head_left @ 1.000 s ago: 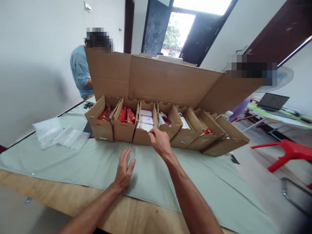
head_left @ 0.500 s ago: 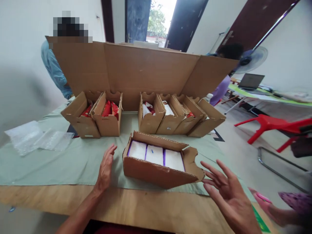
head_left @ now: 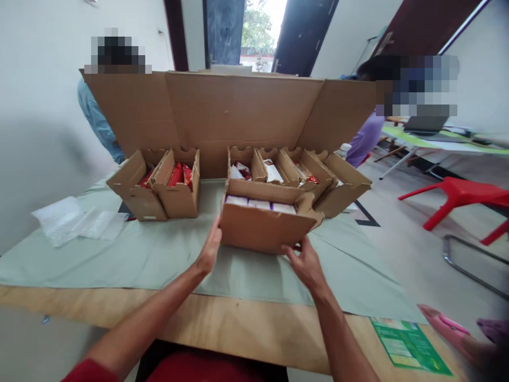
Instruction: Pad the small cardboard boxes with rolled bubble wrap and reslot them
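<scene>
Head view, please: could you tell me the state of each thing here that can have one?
Front box: open on top, white packs inside.
Left grip: closed on the front box's left end.
Right grip: closed on its lower right corner.
Row of boxes: open on top, a gap in the middle.
Large carton flap: standing upright behind them.
Door: open.

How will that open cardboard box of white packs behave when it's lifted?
The cardboard box is probably stiff: its corrugated walls look straight between the left hand and right hand. The white packs fill it snugly, so likely little shifting. Its loose flap may swing.
</scene>
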{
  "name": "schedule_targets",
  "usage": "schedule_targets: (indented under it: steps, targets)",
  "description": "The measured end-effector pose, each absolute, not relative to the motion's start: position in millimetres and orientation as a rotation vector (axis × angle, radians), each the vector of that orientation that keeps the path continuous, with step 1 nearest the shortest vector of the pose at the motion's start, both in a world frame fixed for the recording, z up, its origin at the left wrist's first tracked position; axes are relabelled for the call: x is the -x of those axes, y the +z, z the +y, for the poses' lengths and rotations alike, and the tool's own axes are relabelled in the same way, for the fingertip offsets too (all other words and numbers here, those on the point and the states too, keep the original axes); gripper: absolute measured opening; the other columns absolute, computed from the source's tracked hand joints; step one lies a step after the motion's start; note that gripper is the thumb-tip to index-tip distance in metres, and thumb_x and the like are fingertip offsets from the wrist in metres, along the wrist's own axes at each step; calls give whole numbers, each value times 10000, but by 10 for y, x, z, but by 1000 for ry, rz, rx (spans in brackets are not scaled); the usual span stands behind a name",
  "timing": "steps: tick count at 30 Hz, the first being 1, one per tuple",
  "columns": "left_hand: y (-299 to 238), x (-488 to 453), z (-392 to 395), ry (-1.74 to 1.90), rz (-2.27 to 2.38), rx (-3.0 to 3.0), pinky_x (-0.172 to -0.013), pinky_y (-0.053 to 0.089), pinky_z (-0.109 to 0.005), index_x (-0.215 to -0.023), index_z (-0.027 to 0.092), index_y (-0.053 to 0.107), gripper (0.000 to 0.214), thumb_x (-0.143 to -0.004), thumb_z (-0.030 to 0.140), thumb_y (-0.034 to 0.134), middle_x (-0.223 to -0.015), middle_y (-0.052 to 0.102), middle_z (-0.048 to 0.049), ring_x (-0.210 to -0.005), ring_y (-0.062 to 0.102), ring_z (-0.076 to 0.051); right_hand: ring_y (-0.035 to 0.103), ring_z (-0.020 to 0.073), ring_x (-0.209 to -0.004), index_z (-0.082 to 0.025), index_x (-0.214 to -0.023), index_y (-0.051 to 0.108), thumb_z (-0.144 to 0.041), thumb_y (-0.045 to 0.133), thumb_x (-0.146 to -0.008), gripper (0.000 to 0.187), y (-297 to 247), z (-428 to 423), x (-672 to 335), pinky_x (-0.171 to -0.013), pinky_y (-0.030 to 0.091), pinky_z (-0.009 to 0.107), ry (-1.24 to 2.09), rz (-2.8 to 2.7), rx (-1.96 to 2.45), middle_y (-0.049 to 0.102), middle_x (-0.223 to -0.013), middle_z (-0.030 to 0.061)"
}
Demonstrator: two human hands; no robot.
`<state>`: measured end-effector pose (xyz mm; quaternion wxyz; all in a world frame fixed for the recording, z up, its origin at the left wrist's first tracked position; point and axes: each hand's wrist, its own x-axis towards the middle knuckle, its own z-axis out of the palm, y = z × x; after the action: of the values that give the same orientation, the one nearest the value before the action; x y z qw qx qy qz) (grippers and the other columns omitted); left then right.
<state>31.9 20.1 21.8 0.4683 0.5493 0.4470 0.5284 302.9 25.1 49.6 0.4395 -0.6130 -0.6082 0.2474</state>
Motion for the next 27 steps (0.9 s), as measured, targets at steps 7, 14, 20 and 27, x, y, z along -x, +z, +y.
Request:
schedule_targets:
  steps: [7, 14, 20, 27]
  targets:
    - [150, -82, 251, 1208, 1442, -1485, -1260, 271, -463, -1478, 180, 505, 715, -881, 559, 611, -1601, 439, -150, -1518, 353, -301, 691, 305, -1014, -165, -1318, 560, -549, 606, -757, 681, -17, 518, -3155, -930, 541, 476, 557, -1471, 1627, 713, -1174, 159]
    - [269, 1649, -282, 1154, 2256, -1529, -1154, 372, -528, -1157, 192, 679, 359, -833, 308, 579, -1368, 604, -152, -1331, 506, -332, 708, 320, -957, -142, -1363, 567, -575, 580, -742, 757, -173, 501, -3223, -915, 536, 478, 534, -1415, 1768, 734, -1140, 158]
    - [430, 2545, 7, 973, 2644, -1380, -1079, 334, -557, -1000, 176, 694, 281, -752, 302, 657, -1118, 652, -173, -1213, 480, -404, 698, 338, -889, -178, -1231, 633, -563, 564, -731, 634, -24, 525, -3165, -878, 528, 501, 474, -1454, 1838, 745, -1080, 145]
    - [423, 2385, -51, 1010, 2690, -1351, -1003, 349, -523, -766, 187, 636, 167, -837, 233, 492, -959, 656, -168, -1071, 547, -370, 691, 331, -882, -164, -1209, 640, -564, 554, -727, 632, 2, 512, -3154, -880, 529, 485, 498, -1410, 1848, 739, -1100, 153]
